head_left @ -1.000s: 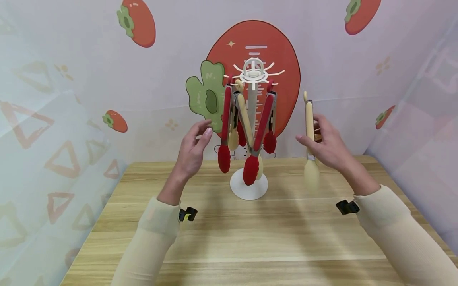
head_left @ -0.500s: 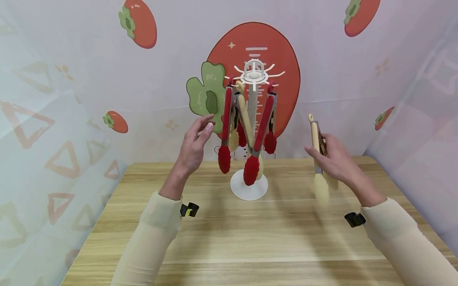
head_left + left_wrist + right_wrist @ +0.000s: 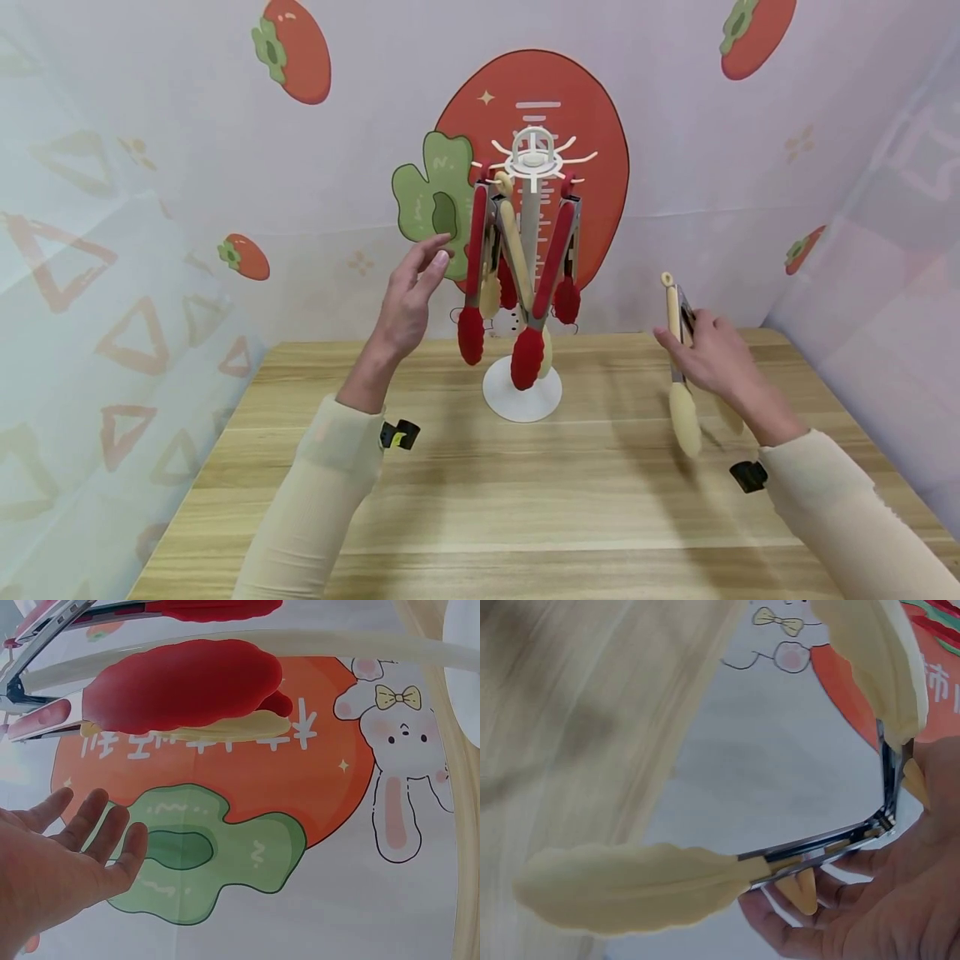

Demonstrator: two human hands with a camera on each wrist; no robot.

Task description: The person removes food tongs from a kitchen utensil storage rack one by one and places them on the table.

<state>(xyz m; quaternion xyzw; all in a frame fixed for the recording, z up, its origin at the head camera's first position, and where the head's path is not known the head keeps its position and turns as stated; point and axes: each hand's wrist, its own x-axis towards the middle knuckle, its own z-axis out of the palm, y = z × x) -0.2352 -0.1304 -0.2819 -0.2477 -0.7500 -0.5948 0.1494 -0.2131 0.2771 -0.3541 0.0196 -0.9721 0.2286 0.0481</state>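
Cream tongs (image 3: 684, 417) are gripped above the table (image 3: 525, 508) by the right hand (image 3: 716, 357), whose fingers are partly hidden. Beside the hanging tongs (image 3: 556, 258), partly covered by one another, the left hand (image 3: 405, 308) is held, fingers loosely spread.

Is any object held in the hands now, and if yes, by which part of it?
The right hand holds the cream tongs by the handles, above the scalloped heads. The left hand holds nothing.
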